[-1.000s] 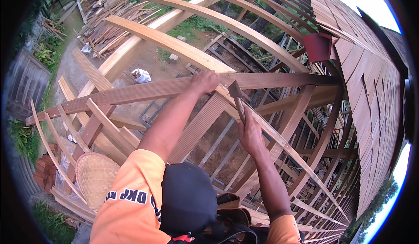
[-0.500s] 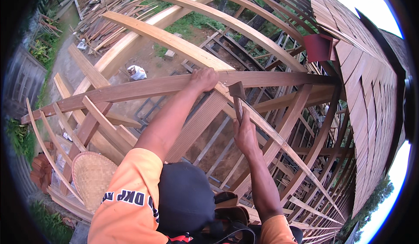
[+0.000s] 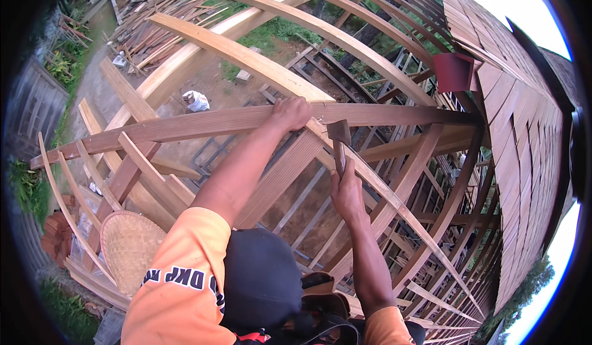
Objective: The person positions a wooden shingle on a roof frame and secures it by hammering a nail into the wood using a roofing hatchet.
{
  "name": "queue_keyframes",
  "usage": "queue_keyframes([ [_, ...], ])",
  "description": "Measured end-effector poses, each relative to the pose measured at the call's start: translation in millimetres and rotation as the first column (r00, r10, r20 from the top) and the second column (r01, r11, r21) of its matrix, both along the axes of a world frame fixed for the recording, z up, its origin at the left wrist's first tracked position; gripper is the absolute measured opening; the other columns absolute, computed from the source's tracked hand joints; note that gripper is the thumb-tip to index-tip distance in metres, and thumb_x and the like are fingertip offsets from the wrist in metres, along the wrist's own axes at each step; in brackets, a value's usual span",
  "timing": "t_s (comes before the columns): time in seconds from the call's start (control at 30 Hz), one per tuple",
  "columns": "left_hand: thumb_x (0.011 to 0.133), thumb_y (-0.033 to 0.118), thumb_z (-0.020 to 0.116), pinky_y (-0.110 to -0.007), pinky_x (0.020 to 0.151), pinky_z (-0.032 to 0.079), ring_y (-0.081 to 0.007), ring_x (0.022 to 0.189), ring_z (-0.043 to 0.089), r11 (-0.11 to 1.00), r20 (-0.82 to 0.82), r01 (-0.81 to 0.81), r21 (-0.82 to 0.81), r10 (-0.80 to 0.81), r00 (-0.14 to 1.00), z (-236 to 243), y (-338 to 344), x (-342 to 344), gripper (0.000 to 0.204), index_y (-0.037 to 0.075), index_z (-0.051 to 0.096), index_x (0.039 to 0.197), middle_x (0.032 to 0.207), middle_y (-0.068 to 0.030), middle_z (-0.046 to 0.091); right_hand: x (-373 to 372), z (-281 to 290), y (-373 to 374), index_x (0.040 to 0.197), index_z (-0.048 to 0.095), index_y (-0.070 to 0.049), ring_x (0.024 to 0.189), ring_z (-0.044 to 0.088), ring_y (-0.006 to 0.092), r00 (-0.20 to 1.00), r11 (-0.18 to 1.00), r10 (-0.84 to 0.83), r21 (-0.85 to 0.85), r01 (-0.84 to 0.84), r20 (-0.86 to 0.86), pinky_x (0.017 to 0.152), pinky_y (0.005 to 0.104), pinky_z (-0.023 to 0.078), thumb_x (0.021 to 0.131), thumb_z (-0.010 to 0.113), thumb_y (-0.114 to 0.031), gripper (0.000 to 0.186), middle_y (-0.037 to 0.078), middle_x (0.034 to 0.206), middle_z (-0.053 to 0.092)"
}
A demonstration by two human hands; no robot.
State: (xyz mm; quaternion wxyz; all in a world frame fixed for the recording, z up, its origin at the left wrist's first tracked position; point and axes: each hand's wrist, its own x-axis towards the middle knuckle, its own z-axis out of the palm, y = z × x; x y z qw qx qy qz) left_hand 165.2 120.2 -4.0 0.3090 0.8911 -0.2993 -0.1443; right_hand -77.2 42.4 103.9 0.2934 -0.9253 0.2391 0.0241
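My left hand (image 3: 292,112) is closed over the brown wooden beam (image 3: 209,124), at the joint where a pale rafter (image 3: 246,54) crosses it. To the right, my right hand (image 3: 347,192) grips the handle of a small hatchet (image 3: 338,131) with a broad, rust-brown head. The hatchet is held upright, its head close to the joint and just beside the pale timber strip (image 3: 385,192) running down to the right. Whether my left fingers also pinch something small cannot be seen. A dark rounded shape (image 3: 262,280) lies between my orange sleeves.
Open roof framing surrounds me, with ground visible far below between the timbers. Wooden shingles (image 3: 524,154) cover the slope at right, beside a dark red piece (image 3: 453,72). A woven hat (image 3: 132,249) is at lower left. Stacked lumber (image 3: 160,27) lies on the ground.
The view has shifted slightly. My left hand keeps its hold at the joint, and the hatchet stays nearly in place beside it.
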Motion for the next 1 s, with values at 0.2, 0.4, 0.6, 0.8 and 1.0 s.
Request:
queue_keyframes([
  [0.2, 0.097, 0.032, 0.042, -0.058, 0.089, 0.050, -0.0439, 0.100, 0.066, 0.997, 0.134, -0.015, -0.076, 0.025, 0.991, -16, 9, 0, 0.040, 0.001, 0.067, 0.095, 0.102, -0.0262, 0.070, -8, 50, 11, 0.139, 0.035, 0.001, 0.062, 0.054, 0.0109, 0.758, 0.986, -0.047, 0.151, -0.068, 0.651, 0.057, 0.0252, 0.045, 0.104, 0.055, -0.022, 0.047, 0.008, 0.083, 0.056],
  [0.4, 0.097, 0.034, 0.039, -0.056, 0.099, 0.045, -0.0406, 0.112, 0.065, 1.000, 0.062, -0.005, -0.024, 0.007, 0.998, -3, 0, -5, 0.048, 0.001, 0.072, 0.106, 0.116, -0.0244, 0.069, -16, 27, 6, 0.129, 0.037, -0.001, 0.066, 0.058, 0.0203, 0.420, 0.976, -0.033, 0.120, -0.181, 0.907, 0.058, 0.0342, 0.048, 0.101, 0.061, -0.031, 0.047, 0.014, 0.090, 0.060],
  [0.6, 0.096, 0.034, 0.040, -0.057, 0.098, 0.046, -0.0415, 0.108, 0.067, 0.999, 0.061, -0.038, -0.039, 0.040, 0.997, -12, -2, -2, 0.046, 0.002, 0.073, 0.102, 0.109, -0.0244, 0.071, -6, -3, 1, 0.137, 0.041, -0.003, 0.093, 0.063, 0.0518, 0.943, 0.999, -0.031, -0.002, 0.034, 0.330, 0.078, 0.0495, 0.049, 0.099, 0.057, -0.013, 0.042, 0.034, 0.099, 0.063],
  [0.8, 0.096, 0.034, 0.040, -0.054, 0.100, 0.047, -0.0410, 0.110, 0.066, 1.000, 0.063, 0.007, -0.016, -0.006, 0.998, -8, 5, -1, 0.046, 0.002, 0.073, 0.104, 0.113, -0.0243, 0.070, -2, 76, 28, 0.135, 0.030, -0.001, 0.064, 0.054, 0.0128, 0.204, 0.955, -0.114, 0.164, -0.247, 0.972, 0.053, 0.0265, 0.047, 0.099, 0.066, -0.037, 0.062, 0.008, 0.090, 0.055],
  [1.0, 0.096, 0.029, 0.042, -0.056, 0.089, 0.051, -0.0451, 0.100, 0.066, 0.998, 0.098, -0.017, -0.064, 0.023, 0.995, -9, 3, 1, 0.039, 0.000, 0.068, 0.093, 0.103, -0.0263, 0.070, -2, -25, 1, 0.127, 0.041, 0.003, 0.085, 0.057, 0.0591, 0.999, 1.000, -0.011, 0.014, 0.010, 0.051, 0.066, 0.0503, 0.047, 0.100, 0.057, -0.014, 0.035, 0.035, 0.090, 0.061],
])
